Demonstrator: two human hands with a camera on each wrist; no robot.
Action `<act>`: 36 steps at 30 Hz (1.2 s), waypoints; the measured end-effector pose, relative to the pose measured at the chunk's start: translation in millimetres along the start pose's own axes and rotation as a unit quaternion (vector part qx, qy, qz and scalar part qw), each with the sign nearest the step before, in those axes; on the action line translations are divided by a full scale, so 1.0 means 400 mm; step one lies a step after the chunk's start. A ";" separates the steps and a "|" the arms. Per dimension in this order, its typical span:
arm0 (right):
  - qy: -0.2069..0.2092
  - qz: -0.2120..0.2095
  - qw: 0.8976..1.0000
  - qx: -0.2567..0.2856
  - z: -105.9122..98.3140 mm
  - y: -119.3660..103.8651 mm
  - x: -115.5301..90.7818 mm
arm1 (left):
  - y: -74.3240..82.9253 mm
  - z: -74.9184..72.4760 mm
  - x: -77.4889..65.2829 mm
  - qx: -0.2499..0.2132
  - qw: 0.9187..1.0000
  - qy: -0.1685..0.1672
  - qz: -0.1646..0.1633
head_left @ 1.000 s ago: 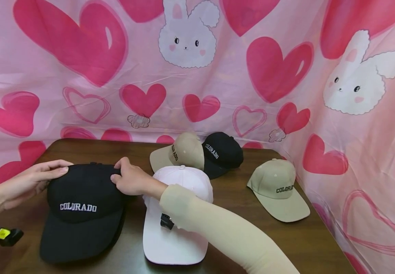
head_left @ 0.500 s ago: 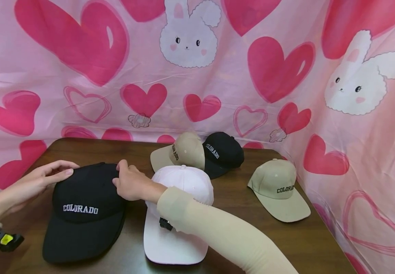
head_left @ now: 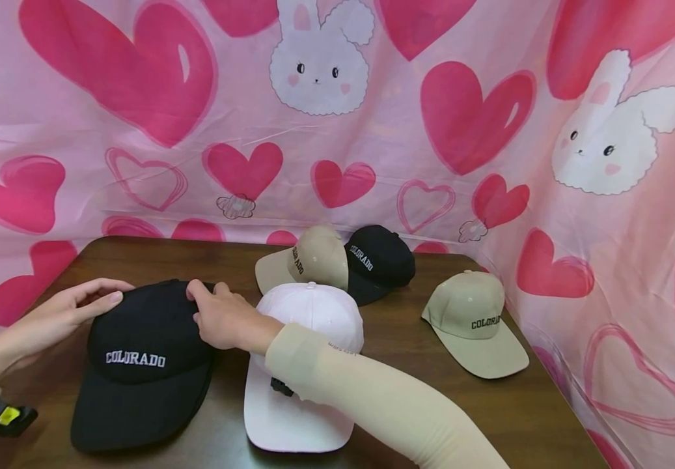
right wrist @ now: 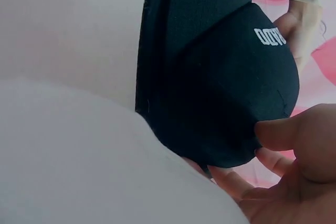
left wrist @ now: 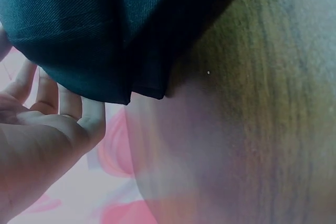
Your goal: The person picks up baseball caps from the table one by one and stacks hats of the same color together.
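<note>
Black cap [head_left: 146, 355] is sitting at 8 o'clock in the head view, on the brown wood-grain surface [head_left: 398, 345]. Domed crown, broad curved brim; fabric is showing a fine twill in the left wrist view. White block letters on the front are reading "COLORADO". Brim is pointing to about half past 6; long axis is running crown-to-brim toward half past 12.

Hands: both clamping the cap. Left hand [head_left: 70, 316] is gripping the crown's 10 o'clock edge, right hand [head_left: 226, 319] is pinching the 2 o'clock edge, thumb outside.

White cap [head_left: 314, 312] is lying at 3 o'clock from it, partly hidden under the cream sleeve [head_left: 366, 384]; its lettering is too covered to read. Khaki cap [head_left: 472, 319] is sitting at the frame's 4 o'clock, dark lettering starting "COLORA".
</note>
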State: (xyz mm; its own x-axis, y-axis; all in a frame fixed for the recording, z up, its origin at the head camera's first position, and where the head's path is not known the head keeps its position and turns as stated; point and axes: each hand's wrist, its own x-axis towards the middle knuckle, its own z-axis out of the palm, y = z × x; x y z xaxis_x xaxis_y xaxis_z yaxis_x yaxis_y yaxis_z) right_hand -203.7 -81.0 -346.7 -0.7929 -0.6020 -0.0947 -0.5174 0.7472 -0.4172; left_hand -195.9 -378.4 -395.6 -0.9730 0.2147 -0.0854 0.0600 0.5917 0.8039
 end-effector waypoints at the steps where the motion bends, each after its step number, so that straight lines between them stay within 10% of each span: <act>1: -0.001 0.001 1.000 -0.001 0.000 -0.001 0.000 | -0.002 0.000 0.000 -0.003 1.000 0.001 0.000; 36: -0.057 -0.004 0.993 -0.105 -0.001 -0.005 -0.024 | -0.037 -0.012 0.005 0.015 1.000 -0.002 -0.017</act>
State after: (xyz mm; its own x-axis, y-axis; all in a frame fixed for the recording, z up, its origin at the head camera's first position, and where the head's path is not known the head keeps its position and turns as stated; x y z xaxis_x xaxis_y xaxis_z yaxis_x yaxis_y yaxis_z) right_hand -195.1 -76.6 -344.4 -0.7535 -0.6265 -0.1992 -0.5879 0.7778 -0.2225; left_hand -199.7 -390.5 -404.9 -0.9738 0.1969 -0.1139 0.0341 0.6215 0.7827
